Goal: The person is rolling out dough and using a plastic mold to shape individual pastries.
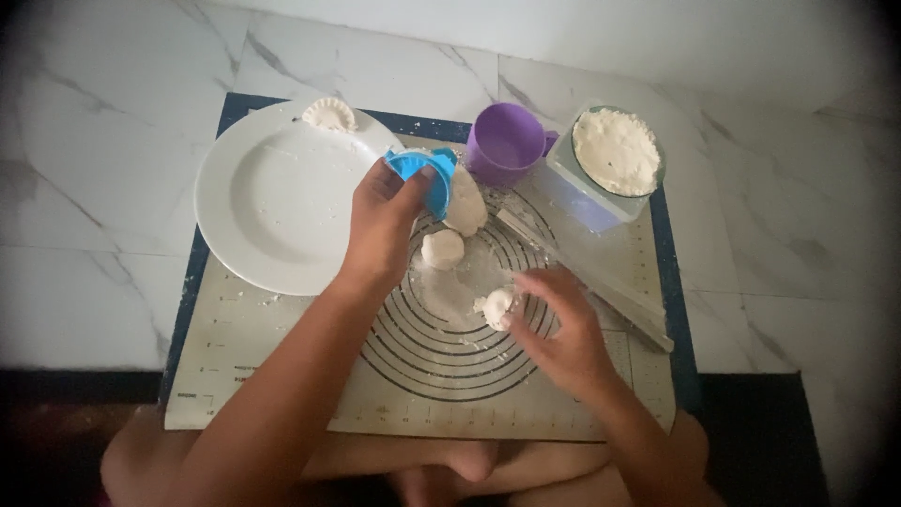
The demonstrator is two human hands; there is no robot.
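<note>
Dough lump (496, 306) sits pinched in the right hand (563, 343) on the ringed pastry mat (282, 376). Up-mat, the left hand (380, 225) grips a blue dumpling press (427, 174), partly hiding it; a dough ball (442, 249) lies between.

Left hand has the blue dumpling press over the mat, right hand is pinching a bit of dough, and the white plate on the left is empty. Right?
Not quite: the white plate is not empty. The head view shows one shaped dumpling on its far rim. The rest holds: the left hand holds the blue dumpling press over the mat, and the right hand pinches a bit of dough.
</note>
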